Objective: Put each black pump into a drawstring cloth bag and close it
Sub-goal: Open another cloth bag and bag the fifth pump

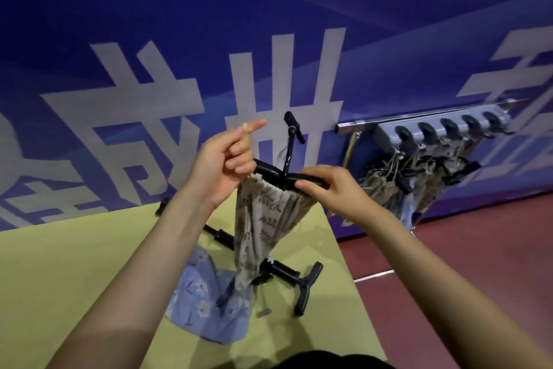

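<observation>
Backdrop: blue banner wall (179, 24), yellow-green table (74, 264).
Left hand (223, 163): pinches the gathered mouth of the beige leaf-print cloth bag (263, 219); forefinger extended.
Pump (288, 177): black, T-handle level, long axis hanging down inside the bag.
Right hand (329, 189): fingers curled round the handle's right end.
Below the grip: a second black pump (284, 270) lying flat beside a blue bag (206, 302).

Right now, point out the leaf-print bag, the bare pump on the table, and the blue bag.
leaf-print bag (263, 228), head view, hanging cloth body.
bare pump (284, 267), head view, black barrel.
blue bag (206, 308), head view, flat cloth.
</observation>
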